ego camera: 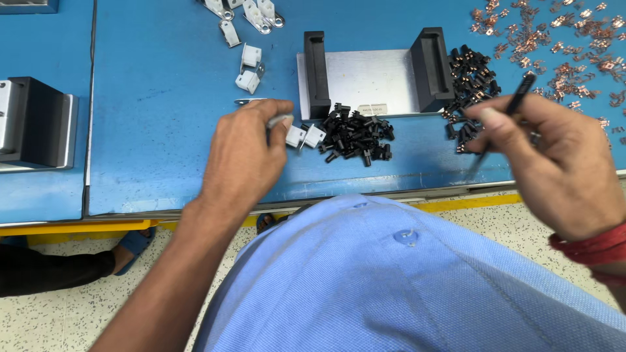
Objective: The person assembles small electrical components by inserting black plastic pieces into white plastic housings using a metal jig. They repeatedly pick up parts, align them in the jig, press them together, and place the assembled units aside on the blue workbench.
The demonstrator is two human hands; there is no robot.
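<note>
from the head camera, looking down: my left hand (244,153) hovers low over the blue table (163,98), fingers curled together, with a small pale piece (280,120) pinched at the fingertips; what exactly it is i cannot tell, since the blur hides it. just beside those fingertips lie two white plastic parts (305,136), touching the edge of a pile of small black parts (355,133) that sits in front of a metal fixture (372,78) with two black upright blocks.

my right hand (561,160) is raised over the table's near edge, thumb and forefinger closed around a thin black tool (518,98) that slants up and away from me; its lower end is blurred. near the tool's tip is a second heap of black parts (471,81), pressed against the fixture's right block. scattered copper clips (561,45) spread over the far right of the table.

more white parts with metal tabs (248,39) lie farther back on the left. a grey and black block (36,124) stands on the neighbouring table at the left edge. my blue shirt (391,280) fills the bottom of the view.
</note>
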